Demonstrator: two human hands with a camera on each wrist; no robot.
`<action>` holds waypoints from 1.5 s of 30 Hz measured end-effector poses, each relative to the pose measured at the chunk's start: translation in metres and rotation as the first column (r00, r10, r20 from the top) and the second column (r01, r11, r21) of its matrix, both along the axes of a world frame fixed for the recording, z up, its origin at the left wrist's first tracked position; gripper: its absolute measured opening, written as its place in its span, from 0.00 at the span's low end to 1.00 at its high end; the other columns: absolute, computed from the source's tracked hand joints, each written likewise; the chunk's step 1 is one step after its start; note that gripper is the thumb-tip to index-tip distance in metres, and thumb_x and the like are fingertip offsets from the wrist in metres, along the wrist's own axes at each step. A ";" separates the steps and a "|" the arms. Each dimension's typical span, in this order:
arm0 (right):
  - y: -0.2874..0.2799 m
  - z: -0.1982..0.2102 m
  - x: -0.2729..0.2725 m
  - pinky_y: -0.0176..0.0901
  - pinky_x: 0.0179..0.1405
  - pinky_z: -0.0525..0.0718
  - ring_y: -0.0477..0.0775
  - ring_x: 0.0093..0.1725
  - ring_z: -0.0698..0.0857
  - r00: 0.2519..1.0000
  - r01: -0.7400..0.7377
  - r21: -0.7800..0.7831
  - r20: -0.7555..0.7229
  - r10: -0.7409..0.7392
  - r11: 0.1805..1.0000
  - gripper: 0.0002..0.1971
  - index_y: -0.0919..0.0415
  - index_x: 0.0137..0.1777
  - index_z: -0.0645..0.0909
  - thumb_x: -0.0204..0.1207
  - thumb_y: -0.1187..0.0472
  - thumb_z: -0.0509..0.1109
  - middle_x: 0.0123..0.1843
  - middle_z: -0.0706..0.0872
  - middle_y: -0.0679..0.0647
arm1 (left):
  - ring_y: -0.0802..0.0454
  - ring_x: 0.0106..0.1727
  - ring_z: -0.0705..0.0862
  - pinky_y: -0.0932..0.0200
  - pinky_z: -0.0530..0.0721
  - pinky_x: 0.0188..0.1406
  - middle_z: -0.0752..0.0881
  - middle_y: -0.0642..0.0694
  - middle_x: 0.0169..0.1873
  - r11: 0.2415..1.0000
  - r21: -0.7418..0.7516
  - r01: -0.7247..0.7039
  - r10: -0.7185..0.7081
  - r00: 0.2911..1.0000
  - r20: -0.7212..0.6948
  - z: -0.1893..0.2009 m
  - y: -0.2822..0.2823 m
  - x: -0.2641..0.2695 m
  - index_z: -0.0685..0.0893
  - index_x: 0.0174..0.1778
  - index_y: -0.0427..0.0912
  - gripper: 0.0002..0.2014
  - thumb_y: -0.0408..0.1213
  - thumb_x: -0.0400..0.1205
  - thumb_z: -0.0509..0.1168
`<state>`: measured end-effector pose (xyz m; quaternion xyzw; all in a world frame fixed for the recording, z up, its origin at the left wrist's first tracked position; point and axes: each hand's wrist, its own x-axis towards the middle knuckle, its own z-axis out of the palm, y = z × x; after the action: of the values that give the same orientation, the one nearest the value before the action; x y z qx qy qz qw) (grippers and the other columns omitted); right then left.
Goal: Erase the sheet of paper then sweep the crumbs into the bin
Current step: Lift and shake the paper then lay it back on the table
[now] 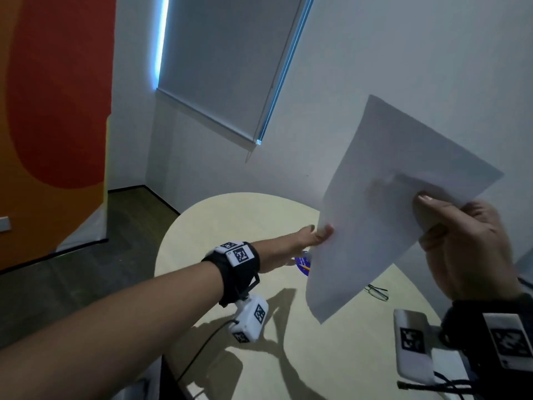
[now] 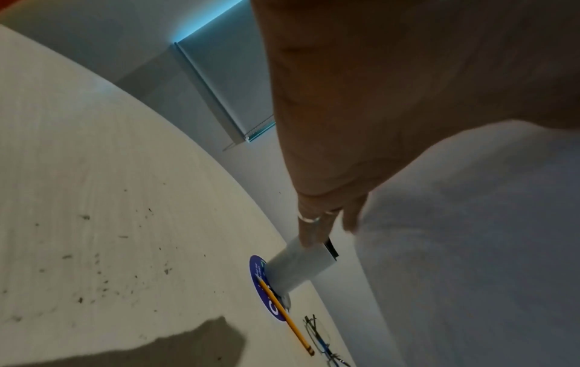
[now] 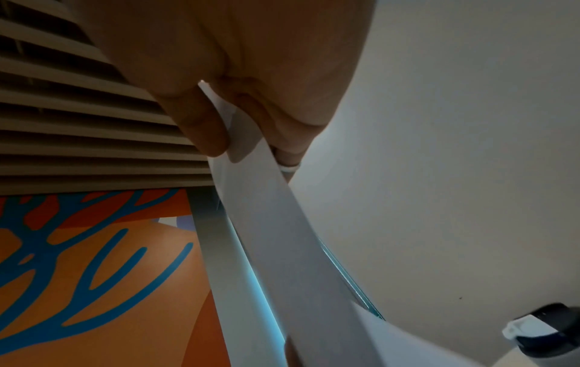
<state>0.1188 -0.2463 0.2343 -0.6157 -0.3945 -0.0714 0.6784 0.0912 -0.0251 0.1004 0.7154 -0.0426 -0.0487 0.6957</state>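
Observation:
The white sheet of paper [image 1: 383,215] is held up in the air, tilted, above the pale round table [image 1: 230,215]. My right hand [image 1: 427,209] pinches its right edge, thumb on the near face and fingers behind; the right wrist view shows the same pinch [image 3: 238,139] on the paper [image 3: 282,236]. My left hand [image 1: 317,235] reaches forward and holds the sheet's left edge with its thumb on the front. Dark eraser crumbs [image 2: 94,260] lie scattered on the table [image 2: 94,149]. No eraser shows in any view.
A small white cup [image 2: 295,270] stands on a blue round coaster [image 2: 267,305] just beyond my left fingers [image 2: 317,223]. Next to it lie a yellow pencil [image 2: 285,315] and folded glasses [image 1: 376,293]. A bottle top [image 3: 549,330] is low at the right.

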 end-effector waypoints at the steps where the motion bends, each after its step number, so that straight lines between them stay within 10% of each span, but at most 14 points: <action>1: -0.004 -0.001 0.000 0.36 0.34 0.73 0.63 0.45 0.76 1.000 0.009 0.005 -0.008 -0.009 1.000 0.12 0.59 0.48 0.95 0.84 0.68 0.70 0.44 0.89 0.55 | 0.56 0.77 0.79 0.48 0.70 0.73 0.81 0.59 0.78 0.999 0.017 0.039 -0.040 0.999 0.027 0.001 0.000 -0.002 0.73 0.84 0.60 0.49 0.81 0.68 0.66; 7: -0.035 -0.007 0.000 0.53 0.73 0.88 0.64 0.66 0.92 0.998 0.027 0.048 -0.051 -0.025 0.998 0.16 0.65 0.56 0.92 0.88 0.74 0.61 0.55 0.96 0.56 | 0.57 0.72 0.85 0.60 0.81 0.73 0.87 0.51 0.71 0.999 -0.030 0.035 -0.030 0.987 0.161 -0.009 0.020 -0.003 0.79 0.81 0.47 0.46 0.59 0.67 0.86; 11: -0.056 -0.014 0.013 0.40 0.60 0.90 0.53 0.60 0.94 0.990 0.141 0.006 -0.033 -0.141 0.990 0.19 0.53 0.53 0.96 0.90 0.70 0.64 0.55 0.97 0.48 | 0.37 0.69 0.88 0.37 0.83 0.76 0.91 0.37 0.66 0.998 -0.004 -0.063 0.062 0.981 0.185 -0.008 0.034 -0.003 0.87 0.71 0.33 0.21 0.29 0.81 0.78; 14: -0.076 -0.027 0.025 0.41 0.46 0.91 0.54 0.50 0.94 0.967 0.250 -0.020 -0.052 -0.250 0.968 0.07 0.53 0.54 0.95 0.84 0.59 0.74 0.51 0.97 0.46 | 0.36 0.60 0.92 0.33 0.87 0.68 0.93 0.36 0.57 0.982 0.108 -0.157 0.135 0.973 0.186 -0.004 0.045 -0.012 0.90 0.61 0.31 0.15 0.35 0.81 0.79; 17: -0.096 -0.050 0.022 0.38 0.34 0.90 0.46 0.34 0.90 0.920 0.375 -0.076 -0.089 -0.381 0.924 0.08 0.55 0.48 0.90 0.86 0.67 0.73 0.36 0.93 0.44 | 0.48 0.39 0.89 0.52 0.86 0.43 0.92 0.48 0.42 0.950 0.201 -0.240 0.194 0.956 0.221 -0.002 0.049 -0.022 0.91 0.50 0.39 0.11 0.42 0.81 0.80; 21: -0.121 -0.081 0.002 0.42 0.35 0.92 0.52 0.35 0.88 0.903 0.345 -0.115 -0.230 -0.363 0.932 0.08 0.57 0.44 0.88 0.71 0.55 0.81 0.38 0.86 0.58 | 0.43 0.44 0.88 0.51 0.83 0.45 0.94 0.35 0.49 0.949 0.212 -0.233 0.190 0.960 0.204 0.002 0.044 -0.039 0.92 0.55 0.42 0.11 0.45 0.83 0.79; 24: -0.141 -0.100 -0.011 0.37 0.30 0.90 0.45 0.29 0.88 0.827 0.396 -0.154 -0.369 -0.424 0.905 0.23 0.60 0.47 0.83 0.57 0.46 0.82 0.33 0.90 0.47 | 0.42 0.42 0.78 0.52 0.73 0.39 0.88 0.22 0.53 0.947 0.261 -0.186 0.137 0.972 0.192 0.003 0.034 -0.056 0.93 0.54 0.45 0.11 0.49 0.84 0.78; 29: -0.184 -0.152 -0.038 0.33 0.22 0.83 0.49 0.30 0.89 0.736 0.329 -0.306 -0.509 -0.446 0.893 0.14 0.64 0.56 0.89 0.72 0.58 0.78 0.48 0.96 0.58 | 0.55 0.28 0.81 0.65 0.76 0.28 0.94 0.42 0.40 0.909 0.366 -0.202 0.153 0.975 0.158 -0.005 0.000 -0.085 0.92 0.52 0.47 0.08 0.45 0.82 0.79; 33: -0.215 -0.200 -0.075 0.41 0.21 0.84 0.63 0.33 0.86 0.678 0.119 -0.517 -0.582 -0.450 0.848 0.15 0.70 0.58 0.90 0.74 0.62 0.78 0.49 0.94 0.72 | 0.42 0.41 0.94 0.44 0.90 0.44 0.95 0.46 0.43 0.849 0.528 -0.004 0.055 0.995 -0.081 -0.036 -0.015 -0.104 0.91 0.54 0.53 0.15 0.47 0.74 0.84; 36: -0.227 -0.218 -0.080 0.50 0.30 0.85 0.61 0.28 0.83 0.754 0.019 -0.752 -0.422 -0.504 0.659 0.15 0.70 0.43 0.89 0.76 0.55 0.80 0.35 0.91 0.69 | 0.43 0.40 0.94 0.45 0.89 0.46 0.95 0.46 0.41 0.800 0.586 0.128 0.017 0.972 -0.235 -0.051 -0.020 -0.099 0.90 0.55 0.50 0.17 0.46 0.74 0.84; 40: -0.240 -0.226 -0.033 0.60 0.44 0.91 0.58 0.35 0.89 0.756 0.413 -0.800 0.036 -0.653 0.434 0.12 0.57 0.41 0.88 0.85 0.54 0.78 0.37 0.92 0.52 | 0.34 0.42 0.93 0.40 0.88 0.47 0.95 0.42 0.42 0.830 0.551 0.083 0.068 0.967 -0.247 -0.062 -0.032 -0.086 0.92 0.51 0.51 0.14 0.47 0.73 0.84; 42: -0.243 -0.231 0.005 0.50 0.53 0.84 0.54 0.46 0.89 0.719 0.548 -0.770 0.234 -0.654 0.327 0.03 0.57 0.53 0.88 0.88 0.61 0.73 0.51 0.92 0.53 | 0.28 0.43 0.91 0.44 0.83 0.45 0.95 0.39 0.41 0.840 0.537 0.074 0.074 0.966 -0.248 -0.069 -0.040 -0.081 0.92 0.50 0.53 0.14 0.49 0.71 0.84; 45: -0.248 -0.245 0.067 0.53 0.79 0.70 0.68 0.79 0.77 0.767 0.519 -0.837 0.369 -0.525 0.171 0.20 0.63 0.81 0.79 0.90 0.66 0.66 0.82 0.78 0.63 | 0.32 0.40 0.91 0.50 0.83 0.44 0.95 0.43 0.38 0.819 0.573 0.036 0.116 0.967 -0.226 -0.079 -0.052 -0.071 0.91 0.50 0.52 0.14 0.49 0.72 0.84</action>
<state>0.1860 -0.4948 -0.0108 -0.9763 -0.1292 -0.0690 0.1593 0.0198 -0.0771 0.0211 0.8798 0.0774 -0.1346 0.4493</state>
